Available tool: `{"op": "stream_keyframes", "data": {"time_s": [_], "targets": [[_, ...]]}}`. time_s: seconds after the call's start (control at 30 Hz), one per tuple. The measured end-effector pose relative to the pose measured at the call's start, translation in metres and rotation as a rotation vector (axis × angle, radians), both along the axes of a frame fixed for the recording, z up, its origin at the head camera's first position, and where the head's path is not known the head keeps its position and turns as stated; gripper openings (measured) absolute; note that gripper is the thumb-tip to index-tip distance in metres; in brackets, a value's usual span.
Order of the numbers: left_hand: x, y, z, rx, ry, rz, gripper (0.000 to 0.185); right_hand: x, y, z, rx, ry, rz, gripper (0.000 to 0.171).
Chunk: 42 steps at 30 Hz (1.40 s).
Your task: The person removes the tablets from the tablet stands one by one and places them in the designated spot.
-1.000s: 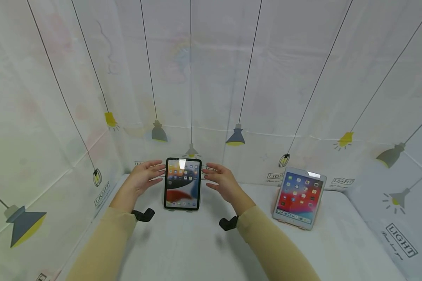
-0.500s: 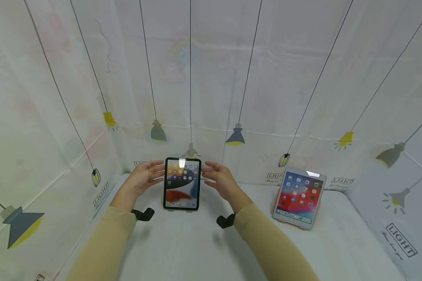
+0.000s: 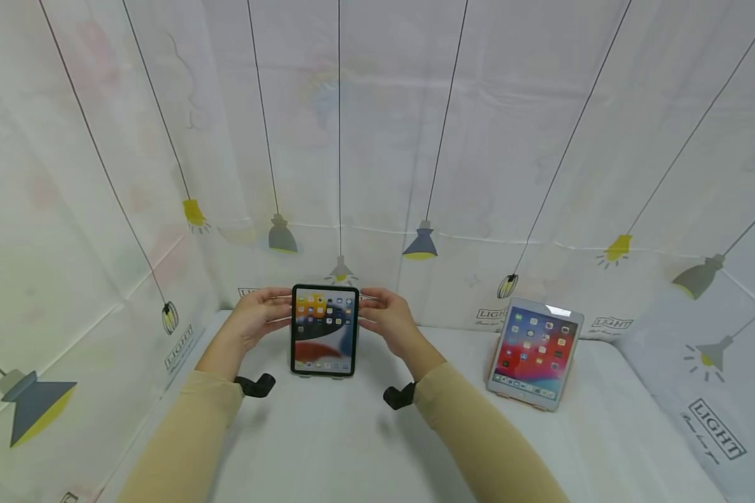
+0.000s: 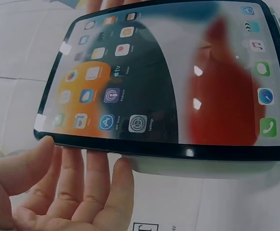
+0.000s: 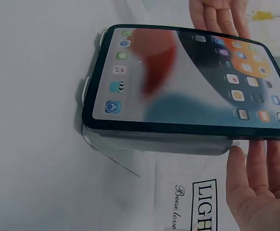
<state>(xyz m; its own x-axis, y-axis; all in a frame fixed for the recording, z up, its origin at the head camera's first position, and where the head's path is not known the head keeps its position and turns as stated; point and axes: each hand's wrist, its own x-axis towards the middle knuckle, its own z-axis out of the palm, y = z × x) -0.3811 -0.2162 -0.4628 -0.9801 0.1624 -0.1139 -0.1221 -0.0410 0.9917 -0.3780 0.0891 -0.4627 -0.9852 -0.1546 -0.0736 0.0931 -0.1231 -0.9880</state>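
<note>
A black-framed tablet (image 3: 324,332) leans upright on a pale grey stand (image 5: 178,143), its lit screen of app icons facing me. My left hand (image 3: 254,318) is at its left edge. In the left wrist view that thumb touches the tablet's rim near a corner, and the fingers reach behind it. On the opposite edge my right hand (image 3: 390,321) grips in the same way, fingers going behind the frame. Its thumb is mostly cut off in the right wrist view. How the fingertips lie behind the tablet is hidden.
A second, white-framed tablet (image 3: 535,354) leans on a pinkish stand to the right. Both stand on a white table (image 3: 327,447). A white cloth backdrop (image 3: 377,140) printed with hanging lamps closes off the back and sides.
Both hands have closed in on the black-framed tablet's edges, the right hand moving left. The tablet has tilted slightly, and the bright reflection at its top is gone.
</note>
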Motion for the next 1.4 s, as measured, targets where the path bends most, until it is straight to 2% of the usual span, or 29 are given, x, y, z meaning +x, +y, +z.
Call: {"op": "stream_keyframes", "data": {"time_s": [0.13, 0.43, 0.7, 0.9, 1.07, 1.27, 1.4], "targets": [[0.004, 0.001, 0.001, -0.008, 0.020, 0.000, 0.051, 0.000, -0.004, -0.001, 0.001, -0.002, -0.030, 0.041], [0.006, 0.002, 0.000, -0.059, 0.076, -0.011, 0.041, 0.002, -0.012, 0.000, 0.091, 0.034, -0.062, 0.025], [0.010, 0.003, 0.002, -0.043, 0.074, 0.014, 0.025, 0.006, -0.015, 0.003, 0.091, 0.032, -0.073, 0.027], [0.011, 0.005, 0.002, -0.028, 0.069, 0.038, 0.029, 0.009, -0.015, 0.005, 0.110, 0.037, -0.081, 0.030], [0.012, 0.004, 0.001, -0.006, 0.065, 0.052, 0.023, 0.011, -0.016, 0.006, 0.115, 0.037, -0.091, 0.023], [0.015, 0.005, 0.006, -0.021, 0.082, 0.064, 0.021, 0.012, -0.016, 0.008, 0.102, 0.064, -0.100, 0.017], [0.016, 0.007, 0.010, -0.040, 0.072, 0.069, 0.029, 0.013, -0.015, 0.011, 0.094, 0.065, -0.105, 0.017]]}}
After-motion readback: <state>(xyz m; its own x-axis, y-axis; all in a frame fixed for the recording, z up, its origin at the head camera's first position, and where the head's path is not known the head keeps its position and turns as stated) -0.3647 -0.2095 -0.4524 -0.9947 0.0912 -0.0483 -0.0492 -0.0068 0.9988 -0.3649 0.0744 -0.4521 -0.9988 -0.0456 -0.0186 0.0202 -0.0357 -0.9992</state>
